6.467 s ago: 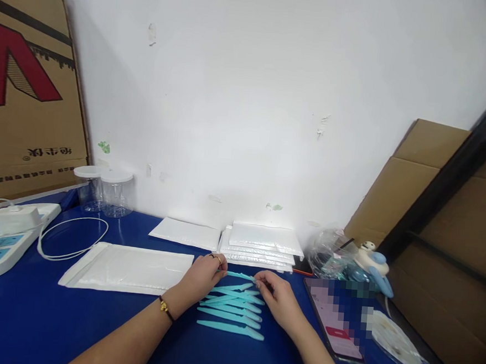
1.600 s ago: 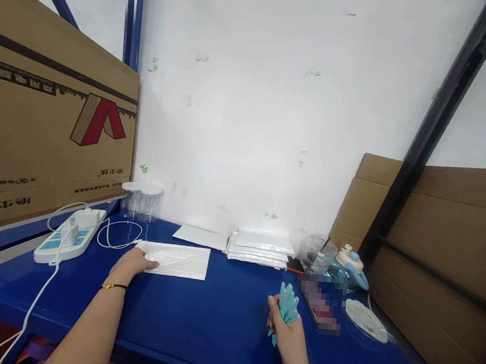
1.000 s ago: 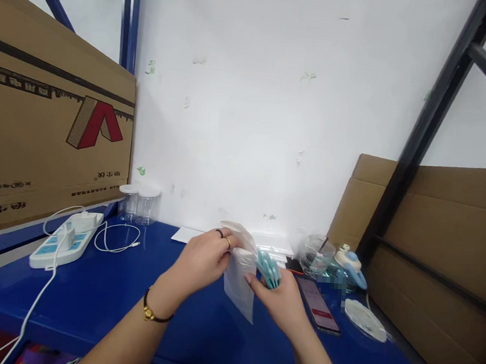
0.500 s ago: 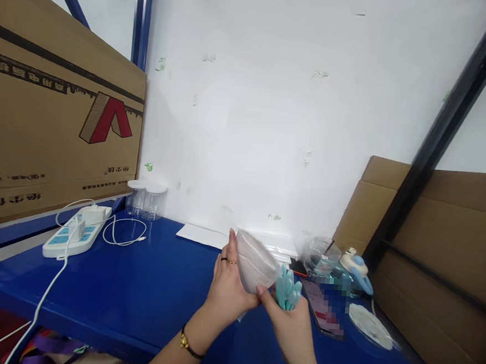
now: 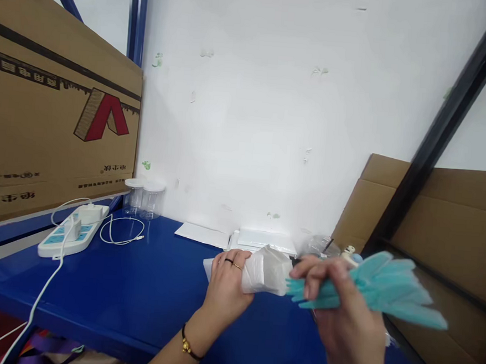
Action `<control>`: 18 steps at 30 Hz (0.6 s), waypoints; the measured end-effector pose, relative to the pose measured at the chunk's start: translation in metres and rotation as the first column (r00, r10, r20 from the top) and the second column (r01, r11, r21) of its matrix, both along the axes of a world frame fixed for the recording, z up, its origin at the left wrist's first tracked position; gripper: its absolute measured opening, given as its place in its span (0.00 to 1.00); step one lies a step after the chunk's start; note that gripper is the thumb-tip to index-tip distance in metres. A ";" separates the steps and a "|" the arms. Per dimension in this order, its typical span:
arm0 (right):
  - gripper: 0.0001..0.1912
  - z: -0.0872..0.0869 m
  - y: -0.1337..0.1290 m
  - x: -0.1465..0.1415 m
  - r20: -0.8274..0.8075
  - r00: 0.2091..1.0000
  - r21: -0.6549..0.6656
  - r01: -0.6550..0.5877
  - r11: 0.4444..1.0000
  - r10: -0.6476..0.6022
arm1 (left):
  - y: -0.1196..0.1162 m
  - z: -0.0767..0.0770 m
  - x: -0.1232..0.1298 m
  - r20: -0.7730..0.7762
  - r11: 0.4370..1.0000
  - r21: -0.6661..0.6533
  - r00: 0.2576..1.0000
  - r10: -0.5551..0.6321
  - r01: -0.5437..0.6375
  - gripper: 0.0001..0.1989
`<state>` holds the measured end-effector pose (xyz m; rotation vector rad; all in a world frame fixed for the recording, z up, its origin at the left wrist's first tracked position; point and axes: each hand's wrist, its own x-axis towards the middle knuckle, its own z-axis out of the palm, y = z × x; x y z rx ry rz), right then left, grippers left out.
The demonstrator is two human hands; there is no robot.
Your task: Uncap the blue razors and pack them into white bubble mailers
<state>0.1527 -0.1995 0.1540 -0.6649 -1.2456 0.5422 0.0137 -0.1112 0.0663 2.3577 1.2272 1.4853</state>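
Observation:
My left hand (image 5: 226,280) is closed around a white, thin, translucent bag (image 5: 268,269), whose wide end faces right. Part of the bag pokes out on the far side of the fingers. In my right hand (image 5: 348,306) is a bundle of teal plastic pieces (image 5: 389,289), flat and broad at the right end and narrow and pointed at the left. The pointed ends lie close by the bag's mouth; I cannot tell whether they touch it. The right hand and bundle are partly blurred.
On the blue table (image 5: 135,291) a white power strip (image 5: 75,231) with a cable (image 5: 118,237) lies left. Two clear lidded jars (image 5: 152,202) stand by the wall. White flat packets (image 5: 268,240) lie at the back. Cardboard (image 5: 450,246) stands right, a large box (image 5: 56,119) left.
My right hand has moved right and up with the teal bundle, which now lies sideways, its broad ends rightward. The bag has tipped from slanting upward to lying rightward in my left hand.

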 end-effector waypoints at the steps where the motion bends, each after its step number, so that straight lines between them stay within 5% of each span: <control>1: 0.13 0.009 0.004 0.002 -0.041 0.999 0.010 -0.017 1.000 0.017 | -0.002 0.001 0.002 0.016 0.999 -0.028 1.000 -0.021 0.021 0.28; 5: 0.14 0.025 0.024 0.000 -0.078 0.997 -0.061 -0.030 0.998 0.025 | -0.005 0.006 0.011 0.143 0.984 -0.131 0.984 -0.104 0.123 0.27; 10: 0.15 0.012 0.043 -0.013 0.063 0.993 -0.175 0.109 0.979 -0.099 | -0.004 0.005 0.023 0.356 0.930 -0.239 0.916 -0.182 0.278 0.28; 18: 0.18 -0.003 0.054 -0.023 0.291 0.956 -0.366 0.066 0.928 0.047 | 0.002 -0.003 0.022 0.413 0.909 -0.297 0.898 -0.153 0.291 0.26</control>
